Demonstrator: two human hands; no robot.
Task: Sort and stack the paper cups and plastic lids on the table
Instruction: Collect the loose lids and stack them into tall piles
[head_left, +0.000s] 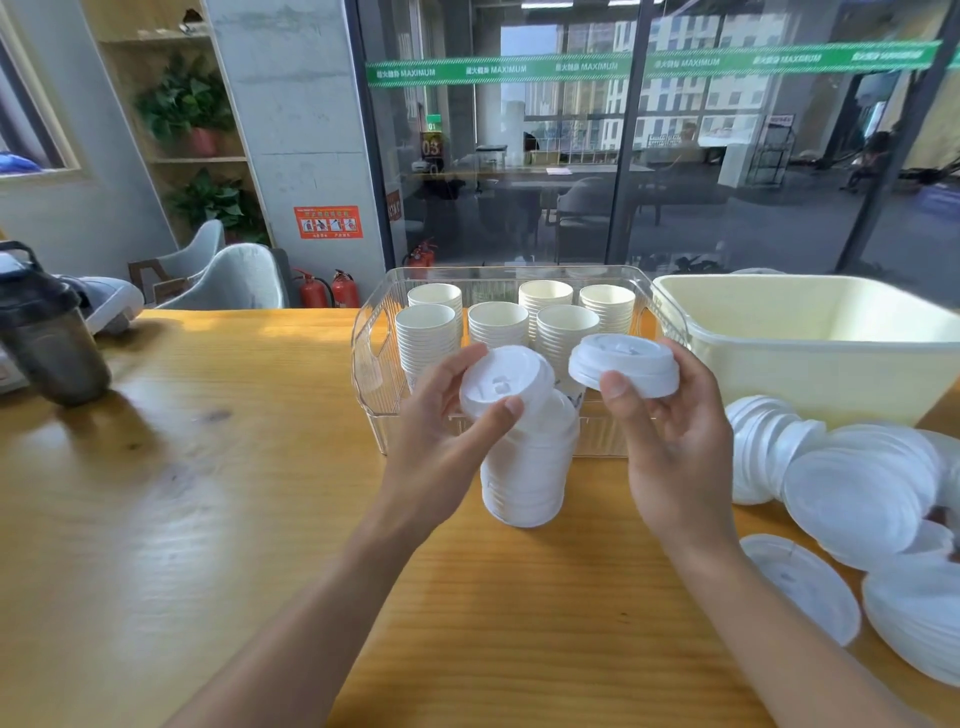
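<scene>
White plastic in our left hand (447, 415): we are gripping a tall stack of lids (524, 447), thumb and fingers curled round its top lid, the stack tilting down toward the table (208, 519).
Right hand (670, 431): we are pinching a single lid (623, 365) by its rim, thumb in front, fingers curled behind; it is hovering just beside the stack's top, apart from it.
Paper cups (498, 325): they are standing nested in six columns inside the clear bin (371, 358) behind our hands.
Loose lids (857, 493): they are lying in toppled rows and singles on the table at our right, near the pale yellow tub (810, 364).
Tub contents: we are not seeing anything inside, though its floor is partly hidden.
Dark bottle (47, 332): standing far left.
</scene>
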